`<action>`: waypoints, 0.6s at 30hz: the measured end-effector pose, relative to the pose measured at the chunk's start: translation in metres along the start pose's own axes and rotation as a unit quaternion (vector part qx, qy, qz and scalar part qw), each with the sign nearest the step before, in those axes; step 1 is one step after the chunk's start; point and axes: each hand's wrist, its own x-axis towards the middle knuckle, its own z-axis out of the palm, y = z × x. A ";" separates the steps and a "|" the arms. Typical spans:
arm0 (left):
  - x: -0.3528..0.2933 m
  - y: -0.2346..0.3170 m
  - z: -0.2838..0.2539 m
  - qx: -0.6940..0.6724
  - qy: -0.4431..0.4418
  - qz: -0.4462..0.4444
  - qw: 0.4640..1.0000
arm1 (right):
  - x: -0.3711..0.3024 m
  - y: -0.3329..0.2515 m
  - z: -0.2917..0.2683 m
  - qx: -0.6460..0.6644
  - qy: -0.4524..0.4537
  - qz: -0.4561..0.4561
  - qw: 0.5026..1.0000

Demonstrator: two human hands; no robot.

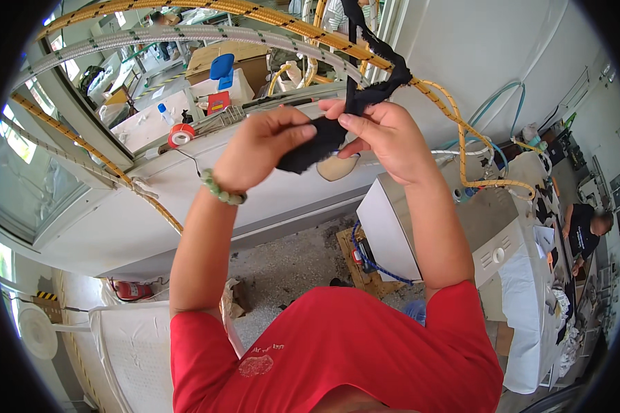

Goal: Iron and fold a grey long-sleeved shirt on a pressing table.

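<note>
Both my arms are raised in front of me. My left hand (pixel 265 143), with a green bead bracelet (pixel 222 189) on its wrist, pinches a piece of black cloth (pixel 308 153) with a ragged lower edge. Close beside it, my right hand (pixel 387 134) has its thumb and fingers closed on the black fabric too. From there a black strip (pixel 391 84) runs up to a yellow braided hose (pixel 355 49) and hangs around it. I cannot tell whether strip and cloth are one piece. Just below the fingers is a tan rounded object (pixel 337 167), partly hidden.
A white braided hose (pixel 186 33) arches across the window opening. On the sill lies a red tape roll (pixel 181 135). A white cabinet (pixel 393 213) stands below right, and a fire extinguisher (pixel 131 290) is at lower left. Another person (pixel 583 230) works at the far right.
</note>
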 end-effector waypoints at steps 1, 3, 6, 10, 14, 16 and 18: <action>-0.002 0.002 -0.002 0.030 0.042 0.048 0.998 | -0.001 -0.004 0.001 -0.016 -0.007 0.011 1.000; -0.004 0.002 0.000 0.044 0.058 0.077 0.994 | -0.002 -0.006 0.001 -0.032 -0.014 0.023 0.999; -0.005 0.003 0.004 0.073 0.088 0.141 0.983 | 0.000 -0.007 0.001 0.030 -0.026 0.062 0.997; -0.006 0.001 0.016 -0.030 0.137 0.111 0.984 | -0.001 -0.002 0.001 0.042 -0.032 0.050 0.997; -0.005 0.009 0.022 -0.041 0.182 0.183 0.965 | 0.001 -0.003 -0.001 0.054 -0.049 0.052 0.996; -0.010 0.009 0.026 -0.065 0.173 0.165 0.969 | 0.000 -0.003 -0.001 0.053 -0.049 0.053 0.996; -0.014 0.008 0.029 -0.076 0.167 0.159 0.970 | 0.001 -0.002 -0.001 0.057 -0.052 0.058 0.995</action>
